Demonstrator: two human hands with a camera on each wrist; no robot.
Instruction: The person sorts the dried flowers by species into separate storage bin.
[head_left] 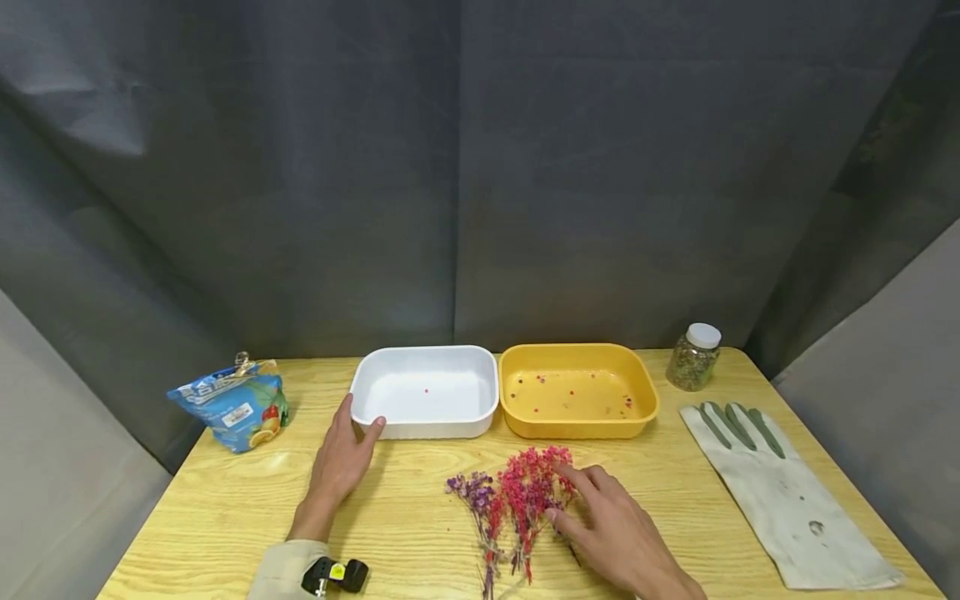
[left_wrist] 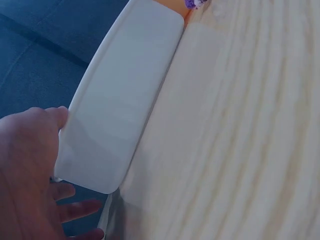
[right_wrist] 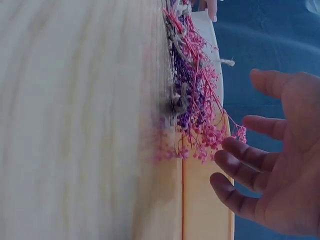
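Observation:
My left hand [head_left: 342, 460] is at the left end of the white plastic tub [head_left: 424, 428], its thumb near the front corner and fingers along the end wall. The left wrist view shows the thumb touching the tub's rim, the other fingers loosely spread. My right hand [head_left: 611, 527] hovers beside the dried flowers, fingers spread and apart, holding nothing. The pink dried flower bunch [head_left: 534, 483] and a purple dried flower bunch [head_left: 476, 492] lie on the table, stems toward me. Grey twine [right_wrist: 181, 97] ties the stems in the right wrist view.
Right of the white tub stands a yellow tub [head_left: 577, 429] with scattered petals inside. Farther right are a white-lidded glass jar [head_left: 692, 367] and a pale cloth [head_left: 802, 508] bearing several green leaves [head_left: 738, 427]. A clipped blue bag [head_left: 243, 412] stands at the left.

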